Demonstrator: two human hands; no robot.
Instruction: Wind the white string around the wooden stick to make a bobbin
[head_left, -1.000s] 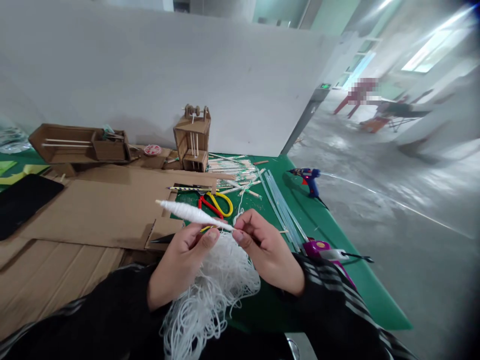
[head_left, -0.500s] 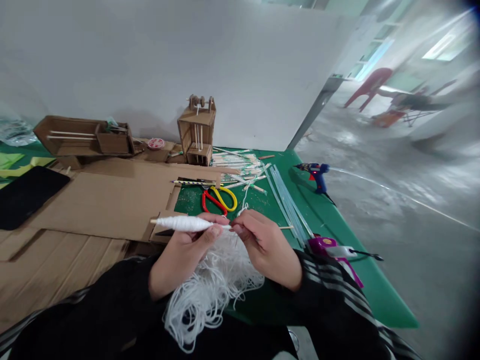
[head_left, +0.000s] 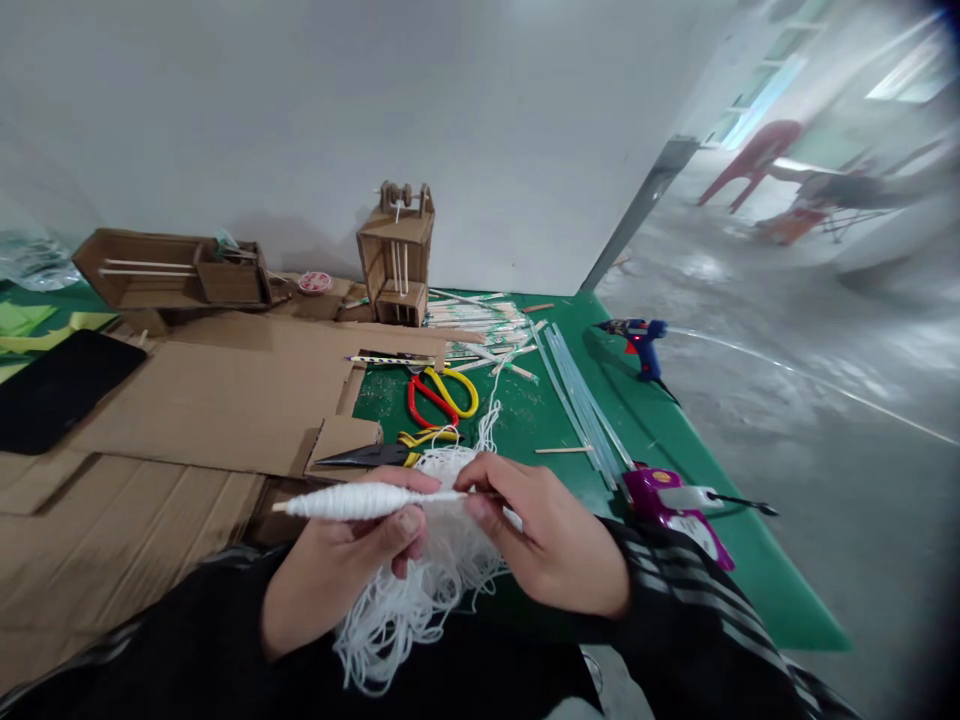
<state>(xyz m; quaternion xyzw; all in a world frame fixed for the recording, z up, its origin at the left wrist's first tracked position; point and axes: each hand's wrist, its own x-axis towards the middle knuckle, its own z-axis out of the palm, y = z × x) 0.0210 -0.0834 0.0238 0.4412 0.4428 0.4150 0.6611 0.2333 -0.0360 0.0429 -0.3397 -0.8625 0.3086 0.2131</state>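
Observation:
White string is wound thickly round a thin wooden stick, making a tapered spindle that lies level between my hands. My left hand is closed on the wound part, thumb in front and fingers behind. At the stick's right end, the thumb and fingers of my right hand pinch it. A loose tangle of white string hangs below and behind both hands, with a strand running up over the table. Just beyond my left hand lie pliers with yellow handles.
Scissors with red and yellow handles lie ahead, near many wooden sticks. Cardboard boxes stand by the wall. To the right are clear glue sticks, a blue glue gun and a purple glue gun. A dark phone-like slab lies left.
Both hands and the spindle have come lower and nearer my body, the left hand also leftward. The pliers and a stick on the table now show more fully.

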